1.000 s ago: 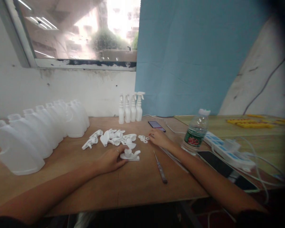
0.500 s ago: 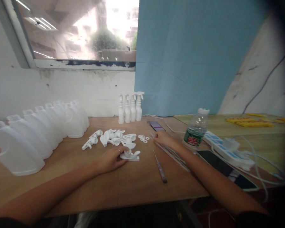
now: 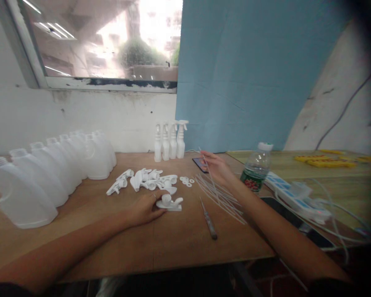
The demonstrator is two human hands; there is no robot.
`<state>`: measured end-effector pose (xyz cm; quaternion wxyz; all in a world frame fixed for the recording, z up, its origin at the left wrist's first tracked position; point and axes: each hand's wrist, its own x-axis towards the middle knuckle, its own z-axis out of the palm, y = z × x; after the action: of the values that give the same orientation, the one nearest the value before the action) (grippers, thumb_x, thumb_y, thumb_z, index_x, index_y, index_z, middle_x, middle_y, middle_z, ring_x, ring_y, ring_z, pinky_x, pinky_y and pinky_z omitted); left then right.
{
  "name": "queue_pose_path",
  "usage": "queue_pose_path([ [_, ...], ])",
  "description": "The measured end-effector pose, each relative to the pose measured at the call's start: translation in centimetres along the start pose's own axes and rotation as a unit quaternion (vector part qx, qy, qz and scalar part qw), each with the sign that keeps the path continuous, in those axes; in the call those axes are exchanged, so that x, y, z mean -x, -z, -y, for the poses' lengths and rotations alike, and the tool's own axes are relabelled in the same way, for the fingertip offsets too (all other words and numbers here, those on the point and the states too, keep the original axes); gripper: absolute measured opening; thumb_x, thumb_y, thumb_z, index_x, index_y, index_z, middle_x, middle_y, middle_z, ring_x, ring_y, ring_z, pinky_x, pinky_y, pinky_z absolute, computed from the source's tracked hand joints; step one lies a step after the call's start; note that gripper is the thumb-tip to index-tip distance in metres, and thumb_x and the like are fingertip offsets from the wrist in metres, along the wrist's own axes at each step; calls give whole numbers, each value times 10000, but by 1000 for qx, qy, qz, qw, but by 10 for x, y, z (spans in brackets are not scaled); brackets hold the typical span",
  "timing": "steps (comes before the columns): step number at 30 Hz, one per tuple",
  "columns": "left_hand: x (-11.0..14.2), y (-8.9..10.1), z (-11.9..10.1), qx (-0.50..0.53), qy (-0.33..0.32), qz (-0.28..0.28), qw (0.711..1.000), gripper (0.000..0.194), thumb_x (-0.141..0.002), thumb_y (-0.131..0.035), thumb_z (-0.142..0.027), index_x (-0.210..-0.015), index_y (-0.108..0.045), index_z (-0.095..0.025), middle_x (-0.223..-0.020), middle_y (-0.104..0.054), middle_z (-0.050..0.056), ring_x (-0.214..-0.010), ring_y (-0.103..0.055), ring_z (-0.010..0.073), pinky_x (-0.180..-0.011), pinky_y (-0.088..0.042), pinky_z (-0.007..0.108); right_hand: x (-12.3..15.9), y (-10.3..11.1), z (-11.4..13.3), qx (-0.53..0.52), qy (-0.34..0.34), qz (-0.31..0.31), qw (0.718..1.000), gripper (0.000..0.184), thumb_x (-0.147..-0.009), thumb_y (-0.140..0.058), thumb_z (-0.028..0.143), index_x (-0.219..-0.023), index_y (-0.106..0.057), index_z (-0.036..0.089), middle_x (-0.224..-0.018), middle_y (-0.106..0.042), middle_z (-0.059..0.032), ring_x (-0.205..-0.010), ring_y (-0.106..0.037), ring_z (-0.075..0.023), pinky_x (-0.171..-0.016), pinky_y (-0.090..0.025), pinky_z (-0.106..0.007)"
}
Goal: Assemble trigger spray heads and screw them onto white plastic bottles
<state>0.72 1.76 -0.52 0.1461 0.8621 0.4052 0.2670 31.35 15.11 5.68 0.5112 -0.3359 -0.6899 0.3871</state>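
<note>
White plastic trigger head (image 3: 167, 202) is being held against the brown wooden table (image 3: 179, 247) by the left hand (image 3: 145, 208), whose fingers are being kept curled around its near-hand end, with its round collar being turned upward. 1 thin, translucent plastic tube (image 3: 212, 180) is being gripped in the fingers of the right hand (image 3: 218, 167), its upper end being raised beyond the fingertips. Below the right hand, a loose bundle of thin translucent tubes (image 3: 224, 200) is being spread over the table. Between the 2 hands, small white flat rings (image 3: 191, 180) are being grouped, while nearer the wearer a slim pointed tool with a dark handle (image 3: 208, 222) is being left lying. Beyond the left hand, a pile of white trigger heads (image 3: 145, 177) is being gathered, and farther off 4 small white spray bottles (image 3: 173, 144) are being stood in a row. Left of that hand, large translucent bottles (image 3: 43, 177) are being lined up. A dark phone (image 3: 199, 163) is being partly covered by the right hand; right of it, a clear water bottle (image 3: 255, 169) and a white-and-blue power strip (image 3: 297, 198) are being kept.
</note>
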Motion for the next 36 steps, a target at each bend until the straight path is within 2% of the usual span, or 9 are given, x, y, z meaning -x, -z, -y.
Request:
queue_pose_path([
  [3, -1, 1, -1, 6, -1, 1, 1000, 467, -834, -615, -294, -1281, -487, -253, -1181, -645, 48, -1001, -620, 215, -874, -480, 316, 7, -13, 5, -84, 17, 28, 996, 376, -827, -657, 323, -1201, -617, 309, -1179, -654, -41, -922, -654, -166, -738, -544, -299],
  [6, -1, 2, -3, 7, 0, 0, 1000, 458, -835, -615, -294, -1275, -500, -243, -1175, -649, 51, -997, -620, 217, -872, -480, 316, 19, -39, 5, -113, 6, 65, 991, 382, -752, -730, 329, -1125, -673, 269, -1042, -701, -46, -832, -664, -171, -694, -535, -301],
  [9, -1, 3, -4, 9, -5, 1, 1000, 448, -840, -609, -286, -1274, -506, -235, -1169, -655, 54, -1000, -621, 215, -884, -478, 313, 33, -71, 5, -104, -6, 90, 990, 264, -804, -692, 400, -970, -714, 195, -771, -697, -31, -646, -640, -150, -588, -494, -275],
  [12, -2, 3, -5, 10, -13, 1, 1000, 428, -837, -616, -276, -1255, -528, -241, -1193, -648, 52, -1022, -613, 212, -911, -468, 311, 47, -98, 10, -71, -3, 115, 991, 263, -822, -672, 436, -813, -698, 175, -639, -653, 3, -512, -579, -115, -492, -421, -241],
  [15, -2, 2, -5, 10, -18, 1, 1000, 432, -832, -621, -268, -1255, -536, -244, -1145, -664, 45, -957, -623, 202, -872, -481, 305, 59, -113, 17, -34, 13, 147, 989, 292, -825, -665, 450, -707, -632, 186, -563, -615, 30, -472, -546, -109, -489, -409, -241],
  [24, -3, 1, -3, 16, -32, -6, 999, 452, -825, -630, -259, -1267, -534, -242, -1180, -661, 52, -1027, -617, 214, -934, -472, 326, 60, -122, 29, 49, 50, 163, 984, 259, -901, -564, 375, -702, -541, 211, -519, -553, 58, -469, -521, -115, -514, -396, -240],
  [28, -3, -1, 0, 15, -31, -5, 999, 470, -826, -630, -261, -1284, -525, -242, -1171, -666, 58, -1017, -624, 219, -927, -477, 333, 60, -124, 28, 73, 65, 165, 982, 266, -895, -567, 324, -659, -522, 209, -526, -536, 53, -489, -503, -114, -526, -388, -239],
  [36, -2, -2, 2, 11, -26, -4, 1000, 501, -836, -626, -277, -1321, -500, -248, -1197, -657, 61, -1020, -625, 216, -904, -484, 333, 60, -125, 23, 79, 68, 172, 980, 240, -917, -524, 315, -699, -510, 214, -540, -539, 54, -491, -512, -115, -523, -401, -232],
])
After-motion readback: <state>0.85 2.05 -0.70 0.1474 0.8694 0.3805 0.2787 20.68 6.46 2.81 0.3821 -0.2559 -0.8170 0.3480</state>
